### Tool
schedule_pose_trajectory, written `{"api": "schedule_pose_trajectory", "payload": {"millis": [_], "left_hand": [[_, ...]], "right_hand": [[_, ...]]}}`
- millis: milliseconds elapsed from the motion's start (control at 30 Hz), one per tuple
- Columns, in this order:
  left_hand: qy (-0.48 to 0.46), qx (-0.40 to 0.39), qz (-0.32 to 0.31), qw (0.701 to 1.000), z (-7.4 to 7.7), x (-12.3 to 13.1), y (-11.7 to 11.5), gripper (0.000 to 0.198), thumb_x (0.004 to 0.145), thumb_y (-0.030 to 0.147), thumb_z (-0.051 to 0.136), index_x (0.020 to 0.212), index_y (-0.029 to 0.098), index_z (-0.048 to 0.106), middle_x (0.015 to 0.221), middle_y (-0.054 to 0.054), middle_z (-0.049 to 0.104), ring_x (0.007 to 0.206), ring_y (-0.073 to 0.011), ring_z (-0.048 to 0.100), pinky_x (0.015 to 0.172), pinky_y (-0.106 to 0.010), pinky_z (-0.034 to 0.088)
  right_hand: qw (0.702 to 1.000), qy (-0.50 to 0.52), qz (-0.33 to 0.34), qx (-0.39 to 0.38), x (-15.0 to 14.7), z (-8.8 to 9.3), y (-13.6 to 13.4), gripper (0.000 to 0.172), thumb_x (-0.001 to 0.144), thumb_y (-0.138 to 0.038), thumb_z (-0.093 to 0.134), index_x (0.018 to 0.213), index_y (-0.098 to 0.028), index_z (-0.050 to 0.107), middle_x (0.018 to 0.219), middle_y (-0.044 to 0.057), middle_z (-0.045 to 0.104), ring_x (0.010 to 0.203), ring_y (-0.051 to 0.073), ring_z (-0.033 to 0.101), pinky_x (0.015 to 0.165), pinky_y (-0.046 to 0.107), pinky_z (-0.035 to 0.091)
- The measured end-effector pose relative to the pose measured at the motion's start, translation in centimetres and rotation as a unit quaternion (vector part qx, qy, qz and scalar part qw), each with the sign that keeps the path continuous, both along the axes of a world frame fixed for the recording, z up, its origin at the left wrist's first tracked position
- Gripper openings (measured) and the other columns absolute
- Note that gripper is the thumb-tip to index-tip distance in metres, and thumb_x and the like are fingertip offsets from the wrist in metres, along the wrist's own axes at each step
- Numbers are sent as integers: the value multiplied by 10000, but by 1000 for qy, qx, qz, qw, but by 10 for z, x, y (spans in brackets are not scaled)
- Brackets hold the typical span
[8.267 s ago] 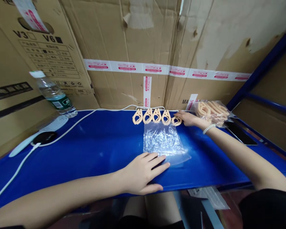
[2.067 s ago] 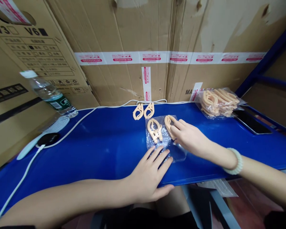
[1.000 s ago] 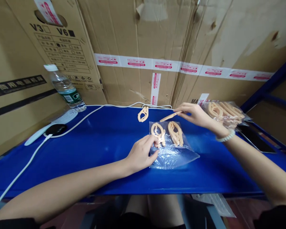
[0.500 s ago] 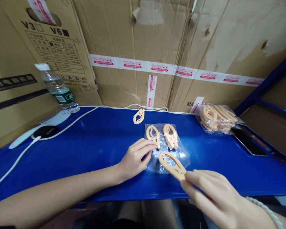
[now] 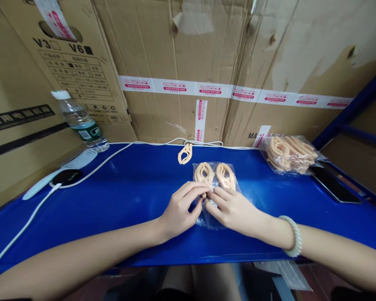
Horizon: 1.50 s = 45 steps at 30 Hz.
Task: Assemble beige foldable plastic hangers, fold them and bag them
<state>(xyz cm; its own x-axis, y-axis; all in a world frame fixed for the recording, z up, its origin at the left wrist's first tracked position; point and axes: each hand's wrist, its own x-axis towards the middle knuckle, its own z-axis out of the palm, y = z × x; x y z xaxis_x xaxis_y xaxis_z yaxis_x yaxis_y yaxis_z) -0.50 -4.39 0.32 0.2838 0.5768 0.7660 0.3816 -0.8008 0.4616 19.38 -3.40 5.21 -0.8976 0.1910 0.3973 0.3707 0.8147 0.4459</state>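
Observation:
A small clear plastic bag [image 5: 221, 167] lies in the middle of the blue tabletop [image 5: 128, 196]. Two peach plastic clips [image 5: 203, 173] [image 5: 226, 176] show inside its far end. My left hand [image 5: 180, 207] and my right hand [image 5: 233, 209] meet at the bag's near end, fingertips pressed together on the plastic. The third clip that my right hand carried is hidden under my fingers. One loose peach clip [image 5: 184, 153] lies beyond the bag, near the white cable.
A clear bag full of peach clips [image 5: 290, 152] sits at the back right, with a dark phone [image 5: 335, 184] beside it. A water bottle [image 5: 81, 121], a white device [image 5: 61, 175] and its cable [image 5: 119, 149] lie at the left. Cardboard boxes [image 5: 188, 62] wall off the back.
My right hand took a clip from the back row, brought it toward me and then onto the bag's near end. My left hand stayed at the bag's mouth. One loose clip is left at the back.

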Motion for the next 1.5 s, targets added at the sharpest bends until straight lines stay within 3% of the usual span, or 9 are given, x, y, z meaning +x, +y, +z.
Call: {"api": "schedule_pose_trajectory", "payload": {"millis": [233,467,667,833,1000,1100,1233,1367,1500], "left_hand": [[9,4,-14,1000,2,-2,0,257,885,17,540,1041,183,659,1096,-87,683,1014,-202,650,894,-359,545],[21,25,4,999,4,-3,0,204,866,41,565,953,194,667,1099,-83,676,942,-201,626,826,-366,534],[17,22,-5,1000,6,-5,3,194,864,48,554,948,195,648,1065,-78,687,953,-207,629,835,-375,537],[35,26,-20,999,4,-8,3,235,853,4,513,865,194,650,1122,-74,684,930,-196,604,816,-371,538],[82,26,-32,996,2,-9,3,283,836,14,530,940,208,708,1199,-88,663,1041,-238,586,873,-424,550],[101,25,-37,994,1,-7,2,329,842,9,528,1046,194,708,1228,-104,660,1092,-257,584,908,-448,552],[103,18,-41,994,-2,-5,1,416,862,-5,505,1200,183,657,1193,-107,684,1090,-253,604,913,-448,561],[88,12,-35,995,-3,-4,-1,489,876,-6,486,1308,195,598,1223,-117,673,1093,-253,619,917,-456,565],[69,14,-19,997,-1,-3,-3,499,891,9,489,1340,209,576,1253,-122,657,1120,-258,618,942,-456,552]], "right_hand": [[985,123,-30,-120,-1,60,65,241,898,-23,415,951,-130,625,862,109,648,838,222,539,744,349,488],[980,-59,-75,-173,-73,33,165,349,833,79,431,1076,-47,646,1194,147,690,1095,153,599,908,240,450],[980,-73,-84,-163,-101,18,180,230,876,35,512,1032,-53,656,1108,114,732,1069,135,610,945,261,431],[968,-106,-123,-189,-82,29,185,195,893,-36,552,1023,-82,689,1016,156,730,864,199,674,799,303,507],[972,-50,-143,-178,-14,58,141,310,984,-79,401,1205,-67,618,1070,187,673,959,249,665,842,370,522],[978,61,-115,-162,31,71,81,353,1005,-151,436,1340,-154,544,1177,151,637,953,228,677,806,351,551],[972,175,-91,-126,70,71,-13,346,940,-127,586,1262,-253,590,1019,70,675,840,188,682,709,299,559],[977,122,-30,-170,74,63,-76,303,974,-164,436,1189,-260,627,950,67,716,756,207,681,585,330,557],[992,23,29,-123,50,51,-79,311,933,-104,396,949,-212,687,746,61,670,560,182,544,460,335,458]]}}
